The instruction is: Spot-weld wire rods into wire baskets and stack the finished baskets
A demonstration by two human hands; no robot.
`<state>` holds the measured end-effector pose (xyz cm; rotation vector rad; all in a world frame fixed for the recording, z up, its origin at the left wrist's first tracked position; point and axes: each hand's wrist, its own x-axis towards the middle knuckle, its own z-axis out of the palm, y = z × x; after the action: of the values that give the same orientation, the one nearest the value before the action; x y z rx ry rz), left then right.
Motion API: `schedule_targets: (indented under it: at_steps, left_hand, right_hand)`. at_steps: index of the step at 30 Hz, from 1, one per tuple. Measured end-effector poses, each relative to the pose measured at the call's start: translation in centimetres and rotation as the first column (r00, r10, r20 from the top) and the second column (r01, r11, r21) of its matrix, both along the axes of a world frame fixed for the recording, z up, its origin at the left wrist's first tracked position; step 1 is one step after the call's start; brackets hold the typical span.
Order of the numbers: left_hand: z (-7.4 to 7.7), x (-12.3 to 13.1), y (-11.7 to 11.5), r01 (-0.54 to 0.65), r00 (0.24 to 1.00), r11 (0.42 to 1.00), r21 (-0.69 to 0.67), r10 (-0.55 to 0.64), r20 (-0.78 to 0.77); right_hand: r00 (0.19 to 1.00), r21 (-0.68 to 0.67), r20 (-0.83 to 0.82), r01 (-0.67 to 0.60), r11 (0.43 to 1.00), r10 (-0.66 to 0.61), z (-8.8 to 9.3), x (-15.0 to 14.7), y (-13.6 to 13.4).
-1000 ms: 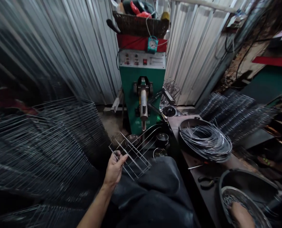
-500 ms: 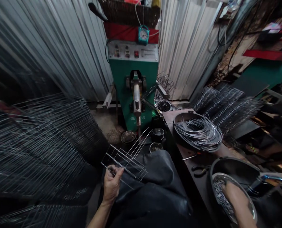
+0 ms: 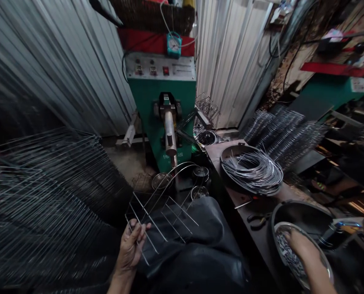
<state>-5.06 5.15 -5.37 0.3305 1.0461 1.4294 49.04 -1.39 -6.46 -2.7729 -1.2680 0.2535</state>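
My left hand [image 3: 130, 244] grips a wire rack [image 3: 151, 214] by its left edge, thumb on top, above the dark apron [image 3: 200, 241] on my lap. Straight cross wires and long curved wires make up the rack, whose far end reaches toward the green machine [image 3: 162, 94]. On the right, my right hand [image 3: 301, 247] dips into a metal bowl [image 3: 330, 271] of small metal pieces [image 3: 287, 249]. Its fingertips are hidden among them. This bowl sits inside a larger black basin [image 3: 304, 208].
Coiled wire [image 3: 252, 169] lies in a round tray on the side bench [image 3: 214, 153], with pliers [image 3: 257, 220] nearby. Stacked wire racks [image 3: 47, 204] crowd the left. Small dishes [image 3: 162, 181] stand below the machine's metal arm [image 3: 169, 130]. More wire stacks [image 3: 280, 130] fill the back right.
My left hand has moved a little left and down, turning the wire rack so its curved wires show. My right hand stays in the bowl. The view has shifted slightly.
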Motion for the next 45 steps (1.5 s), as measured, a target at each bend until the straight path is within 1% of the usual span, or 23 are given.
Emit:
schedule_targets:
  at_steps: [1,2,4,6,9,10,12,14,15,17,18,20,22,24,26,28,32,35,38,39,41,43,45]
  left_hand:
    - [0.1,0.2,0.2,0.01,1.0,1.0,0.006,-0.01,0.015]
    - [0.1,0.5,0.4,0.019,0.999,1.0,0.015,-0.019,0.031]
    - [0.1,0.8,0.4,0.022,0.997,0.999,0.035,-0.024,0.07]
    - [-0.1,1.1,0.0,0.011,0.994,0.999,0.033,-0.014,0.106]
    - [-0.6,1.2,-0.9,0.004,0.991,1.0,0.027,-0.007,0.132]
    - [-0.8,1.1,-1.2,0.0,0.99,0.999,0.037,-0.005,0.139]
    - [-1.2,0.8,-1.5,-0.021,0.986,0.997,0.071,0.009,0.165]
    - [-1.5,-0.1,-1.6,-0.015,0.984,0.995,0.104,-0.003,0.178]
    - [-1.6,-0.8,-1.5,0.026,0.985,0.994,0.106,-0.044,0.166]
    - [-1.6,-2.4,-1.1,0.117,0.99,0.992,0.051,-0.12,0.073]
    - [-1.3,-3.3,-0.8,0.119,0.993,0.993,0.002,-0.119,-0.008]
    - [0.0,-4.6,-0.2,-0.002,0.98,1.0,-0.029,-0.004,-0.198]
    - [2.6,-5.0,0.5,-0.126,0.926,0.986,0.105,0.155,-0.344]
    - [5.8,-4.2,1.2,-0.078,0.893,0.957,0.281,0.192,-0.407]
    - [8.7,-2.6,1.9,0.037,0.873,0.925,0.377,0.154,-0.464]
    - [10.6,-0.9,2.9,0.151,0.809,0.882,0.447,0.149,-0.568]
    - [11.8,0.9,5.3,0.306,0.645,0.776,0.552,0.258,-0.719]
    - [13.3,0.9,7.3,0.364,0.631,0.744,0.561,0.246,-0.736]
    - [15.2,0.7,9.5,0.43,0.645,0.755,0.495,0.127,-0.754]
    - [15.5,0.7,10.2,0.461,0.649,0.76,0.458,0.064,-0.758]
    - [15.1,0.9,11.7,0.532,0.629,0.77,0.353,-0.08,-0.774]
    - [13.5,1.2,12.9,0.592,0.54,0.781,0.196,-0.204,-0.817]
    - [11.3,1.3,13.7,0.618,0.411,0.785,0.037,-0.283,-0.867]
  right_hand:
    - [0.993,0.079,-0.08,-0.077,0.994,0.084,0.7,-1.9,1.3]
    - [0.964,0.235,-0.164,-0.17,0.957,0.211,1.7,-4.2,3.0]
    - [0.861,0.526,-0.249,-0.263,0.809,0.443,3.9,-9.4,7.5]
    - [0.693,0.699,-0.322,-0.285,0.656,0.645,5.8,-14.1,12.0]
    - [0.397,0.825,-0.397,-0.241,0.511,0.828,7.1,-19.2,16.5]
    - [0.32,0.845,-0.412,-0.215,0.489,0.853,7.2,-20.4,17.3]
    - [0.242,0.864,-0.432,-0.164,0.476,0.868,7.2,-22.2,17.8]
    - [0.238,0.871,-0.425,-0.154,0.466,0.873,7.6,-23.6,17.6]
    - [0.249,0.878,-0.399,-0.174,0.447,0.882,8.2,-24.3,17.2]
    - [0.257,0.883,-0.31,-0.279,0.378,0.915,10.0,-25.7,16.4]
    - [0.245,0.874,-0.259,-0.352,0.335,0.934,11.0,-26.4,15.9]
    - [0.182,0.823,-0.176,-0.512,0.246,0.967,13.1,-28.1,15.1]
    - [0.101,0.753,-0.119,-0.639,0.156,0.988,14.6,-29.8,14.6]
    - [0.062,0.692,-0.069,-0.716,0.092,0.996,15.4,-31.1,14.4]
    - [0.084,0.663,-0.027,-0.744,0.081,0.996,15.7,-31.8,14.5]
    - [0.142,0.664,-0.002,-0.74,0.107,0.99,15.9,-32.0,14.6]
    - [0.269,0.659,0.102,-0.739,0.138,0.958,17.2,-31.0,15.0]
    - [0.307,0.632,0.197,-0.766,0.119,0.931,19.3,-30.0,15.8]
    - [0.291,0.635,0.203,-0.766,0.101,0.935,20.4,-29.0,17.7]
    - [0.288,0.641,0.188,-0.76,0.105,0.939,20.2,-28.8,18.5]
    - [0.289,0.639,0.147,-0.758,0.132,0.946,18.4,-28.6,20.0]
    - [0.294,0.599,0.105,-0.781,0.176,0.95,15.5,-28.6,21.3]
    - [0.297,0.507,0.072,-0.833,0.221,0.952,12.3,-28.8,22.2]
